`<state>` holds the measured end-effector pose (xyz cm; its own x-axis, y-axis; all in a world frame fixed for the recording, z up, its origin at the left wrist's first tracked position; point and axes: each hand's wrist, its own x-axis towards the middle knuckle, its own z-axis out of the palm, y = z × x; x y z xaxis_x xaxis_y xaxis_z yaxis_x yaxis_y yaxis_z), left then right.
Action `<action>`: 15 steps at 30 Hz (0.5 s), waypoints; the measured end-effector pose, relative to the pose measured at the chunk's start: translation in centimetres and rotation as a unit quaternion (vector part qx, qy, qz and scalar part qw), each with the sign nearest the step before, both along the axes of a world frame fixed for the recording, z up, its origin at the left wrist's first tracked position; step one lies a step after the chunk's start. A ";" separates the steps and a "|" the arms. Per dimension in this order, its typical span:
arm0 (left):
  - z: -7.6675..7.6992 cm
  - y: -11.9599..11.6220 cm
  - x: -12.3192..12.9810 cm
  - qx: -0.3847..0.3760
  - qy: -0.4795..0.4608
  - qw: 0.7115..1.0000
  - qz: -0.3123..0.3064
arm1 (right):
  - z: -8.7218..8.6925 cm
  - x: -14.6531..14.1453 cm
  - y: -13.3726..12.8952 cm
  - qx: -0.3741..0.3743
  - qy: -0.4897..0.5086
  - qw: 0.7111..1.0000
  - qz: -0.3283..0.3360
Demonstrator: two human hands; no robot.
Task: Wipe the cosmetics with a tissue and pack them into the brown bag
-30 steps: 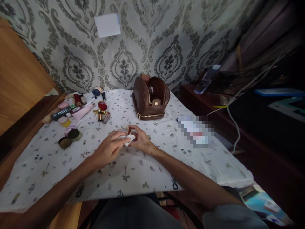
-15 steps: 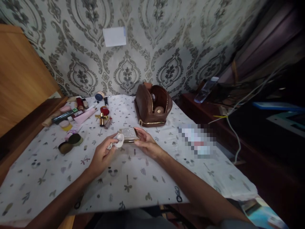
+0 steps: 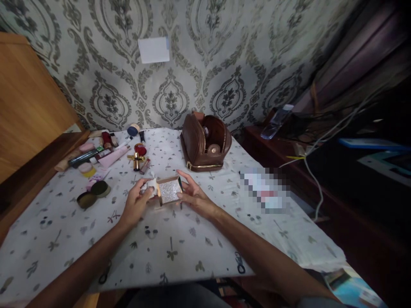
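A small gold-edged case with a glittery silver face (image 3: 170, 190) is held just above the cloth in front of me. My right hand (image 3: 196, 197) grips its right side, thumb on the near edge and fingers behind. A crumpled white tissue (image 3: 150, 187) is pinched in my left hand (image 3: 137, 201), pressed against the case's left end. Behind the case stands a brown bag (image 3: 205, 143), unzipped, with its inside partly showing. A round dark compact (image 3: 93, 193) lies on the cloth to the left of my left hand.
Makeup tubes and bottles (image 3: 105, 156) crowd the back left beside a wooden panel (image 3: 35, 81). A gold cross-shaped item (image 3: 137, 161) and a red round case (image 3: 140, 149) lie nearby. At right are a blurred-out item (image 3: 265, 188), a clear bottle (image 3: 276, 122) and cables.
The case has turned and tilted, so its glittery face shows more fully towards me. My left hand and the tissue have shifted slightly left along with it.
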<state>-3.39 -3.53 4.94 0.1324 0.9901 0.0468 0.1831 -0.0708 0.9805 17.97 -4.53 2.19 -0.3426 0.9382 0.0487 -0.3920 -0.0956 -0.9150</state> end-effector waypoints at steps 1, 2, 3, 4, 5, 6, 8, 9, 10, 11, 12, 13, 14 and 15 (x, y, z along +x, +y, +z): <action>0.0 0.3 0.0 0.007 0.001 1.000 -0.002 | 0.0 0.0 -0.1 0.019 -0.011 1.000 0.002; 0.0 0.5 -0.1 0.014 0.011 1.000 -0.004 | 0.0 0.0 -0.1 0.037 -0.022 0.999 0.002; 0.1 0.7 -0.1 0.021 0.028 0.999 -0.006 | 0.0 0.0 -0.2 0.052 -0.035 0.998 -0.001; 0.1 1.0 -0.2 0.027 0.052 0.998 -0.008 | 0.0 0.1 -0.3 0.065 -0.049 0.997 -0.006; 0.1 1.2 -0.2 0.035 0.078 0.996 -0.010 | 0.1 0.1 -0.3 0.077 -0.065 0.995 -0.013; 0.2 1.4 -0.3 0.049 0.105 0.993 -0.015 | 0.1 0.2 -0.4 0.088 -0.084 0.992 -0.022; 0.3 1.9 -0.3 0.110 0.153 0.982 -0.028 | 0.2 0.4 -0.5 0.109 -0.125 0.985 -0.046; 0.5 2.1 -0.3 0.154 0.174 0.972 -0.037 | 0.1 0.4 -0.5 0.121 -0.148 0.980 -0.058; 0.6 2.3 -0.3 0.200 0.195 0.959 -0.046 | 0.1 0.5 -0.5 0.133 -0.172 0.974 -0.069; 0.8 2.5 -0.2 0.241 0.216 0.944 -0.056 | 0.0 0.5 -0.5 0.146 -0.197 0.966 -0.081; 1.0 2.6 -0.1 0.273 0.240 0.929 -0.065 | -0.1 0.6 -0.4 0.159 -0.224 0.957 -0.093; 1.2 2.6 0.0 0.294 0.265 0.915 -0.073 | -0.1 0.6 -0.4 0.170 -0.250 0.948 -0.103; 1.3 2.6 0.2 0.308 0.289 0.903 -0.082 | -0.2 0.6 -0.3 0.180 -0.272 0.938 -0.113; 1.5 2.5 0.5 0.318 0.309 0.892 -0.088 | -0.2 0.6 -0.3 0.189 -0.290 0.931 -0.121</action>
